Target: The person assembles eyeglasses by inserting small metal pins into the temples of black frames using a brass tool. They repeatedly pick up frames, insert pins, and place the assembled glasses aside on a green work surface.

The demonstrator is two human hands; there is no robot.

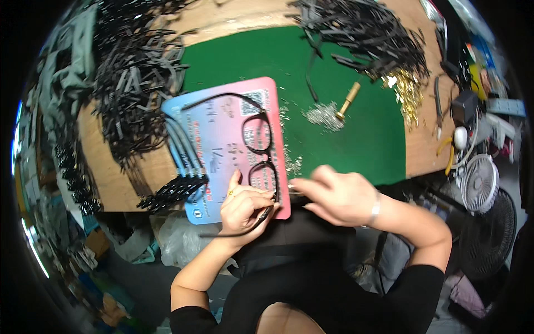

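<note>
Black eyeglasses [271, 151] lie across a pink and blue printed mat [222, 133], one temple arm stretched over the mat's far side. My left hand [245, 211] is closed around their near end, at the hinge and the other temple arm, which points back over my wrist. To the right, my right hand [347, 195] hovers by the table's front edge with its fingers pointing at the glasses. Motion smears those fingers, so anything between them is hidden. Small silvery metal pieces [292, 164] lie scattered beside the mat, just beyond my right fingertips.
On the green cloth [367, 150] are a heap of small silvery pieces [328, 117] and a brass-coloured screwdriver [349, 100]. Gold-coloured parts [406, 92] and black temple arms [367, 33] pile up at the far right. More dark arms [133, 83] cover the left. Pliers [445, 153] and fans [479, 183] stand right.
</note>
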